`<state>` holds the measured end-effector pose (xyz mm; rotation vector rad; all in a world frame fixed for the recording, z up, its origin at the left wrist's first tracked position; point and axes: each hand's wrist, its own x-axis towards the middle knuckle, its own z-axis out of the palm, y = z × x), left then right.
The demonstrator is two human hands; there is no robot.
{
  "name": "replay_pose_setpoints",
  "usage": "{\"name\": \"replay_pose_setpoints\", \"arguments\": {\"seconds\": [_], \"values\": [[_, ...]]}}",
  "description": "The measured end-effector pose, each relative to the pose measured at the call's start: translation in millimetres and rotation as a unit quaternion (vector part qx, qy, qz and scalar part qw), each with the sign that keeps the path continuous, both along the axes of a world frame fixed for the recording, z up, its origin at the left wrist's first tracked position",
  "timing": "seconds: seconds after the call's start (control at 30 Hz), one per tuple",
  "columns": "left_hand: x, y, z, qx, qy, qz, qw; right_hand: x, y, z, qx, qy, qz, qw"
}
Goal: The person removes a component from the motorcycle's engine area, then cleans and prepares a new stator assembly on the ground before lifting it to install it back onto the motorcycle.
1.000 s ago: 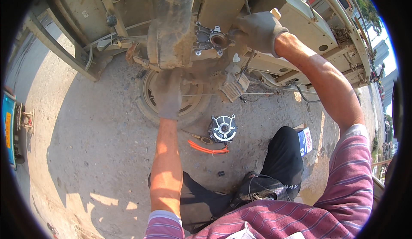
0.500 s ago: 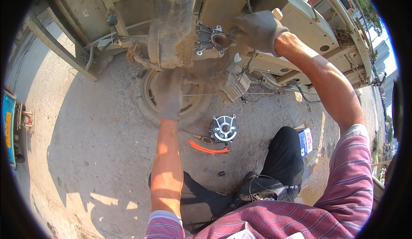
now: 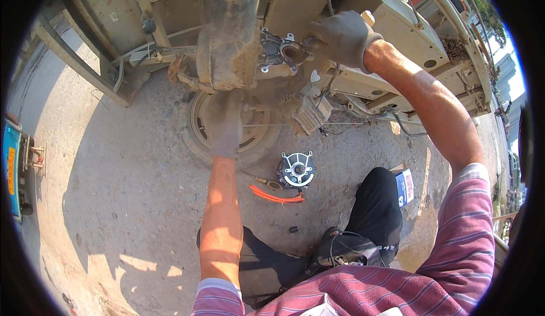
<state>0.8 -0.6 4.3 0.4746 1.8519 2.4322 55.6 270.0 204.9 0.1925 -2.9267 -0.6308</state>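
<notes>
My right hand (image 3: pixel 347 40), in a grey work glove, is closed beside the gear housing (image 3: pixel 272 52). A pale, rounded end (image 3: pixel 368 18), like a tool handle's, sticks out above its fist; the rest is hidden. A coil spring (image 3: pixel 309 42) shows by its fingers. The housing has a round opening and bare metal lugs, and sits against a dusty axle tube (image 3: pixel 230 38). My left hand (image 3: pixel 225 126), gloved too, reaches below the tube in front of a wheel (image 3: pixel 198 131). Its fingers are blurred, and what they touch is hidden.
On the ground lie an electric motor (image 3: pixel 297 170) with a silver ring, orange cables (image 3: pixel 277 195) and a brass-coloured, ring-ended part (image 3: pixel 272 184). A finned metal block (image 3: pixel 312 115) hangs near the wheel. A blue-and-white box (image 3: pixel 404 188) stands by my knee. Frame beams (image 3: pixel 79 60) surround the upper side.
My right hand and forearm have shifted very slightly. My left hand stays in almost the same place, and the parts on the ground have not moved.
</notes>
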Motion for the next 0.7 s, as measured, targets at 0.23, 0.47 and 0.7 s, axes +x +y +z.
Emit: {"name": "replay_pose_setpoints", "arguments": {"seconds": [0.23,0.47,0.7], "values": [[-1.9,1.1,-4.3,-0.013,0.018,0.007,1.000,-0.8,10.4,-0.2,-0.001,0.007,0.049,0.999],[-2.1,0.5,-5.2,-0.019,0.017,0.013,1.000,-1.1,12.1,3.6,0.029,-0.021,0.059,0.998],[-3.0,1.2,-5.5,-0.019,0.022,0.015,0.999,2.0,6.7,8.5,0.043,-0.023,0.069,0.996]]}}
